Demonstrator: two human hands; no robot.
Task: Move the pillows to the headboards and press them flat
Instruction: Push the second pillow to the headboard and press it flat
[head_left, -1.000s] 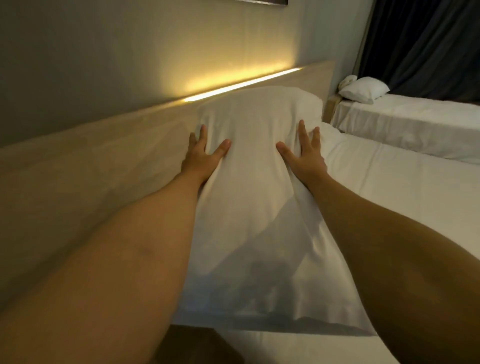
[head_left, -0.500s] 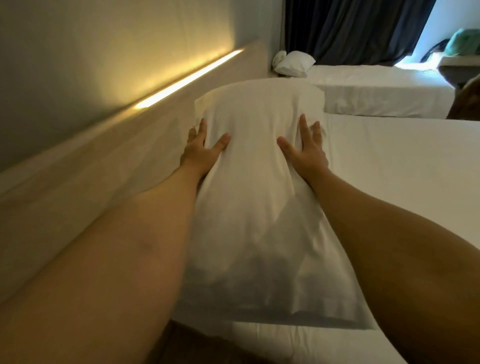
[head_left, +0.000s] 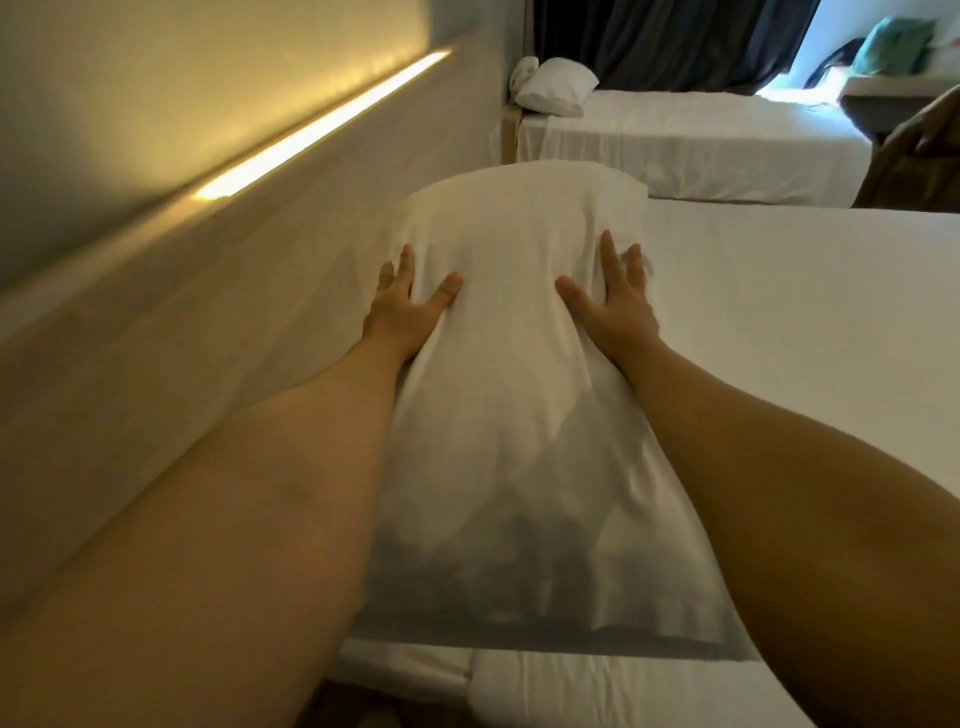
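Observation:
A long white pillow (head_left: 511, 395) lies on the near bed (head_left: 789, 332), its left side along the wooden headboard (head_left: 218, 332). My left hand (head_left: 405, 306) rests flat on the pillow's left side, fingers spread, right beside the headboard. My right hand (head_left: 615, 306) lies flat on the pillow's right side, fingers spread too. Both palms press into the fabric, which bulges up beyond the fingertips. A second white pillow (head_left: 558, 91) sits at the head of the far bed (head_left: 691, 140).
A lit strip (head_left: 322, 124) glows along the top of the headboard, under the grey wall. Dark curtains (head_left: 670, 36) hang behind the far bed. A table with green things (head_left: 893, 47) stands at the back right. A brown object (head_left: 914, 161) shows at the right edge.
My view has swung to the right, bringing the far bed, curtains and table into sight. Both hands stay flat on the same spots of the pillow.

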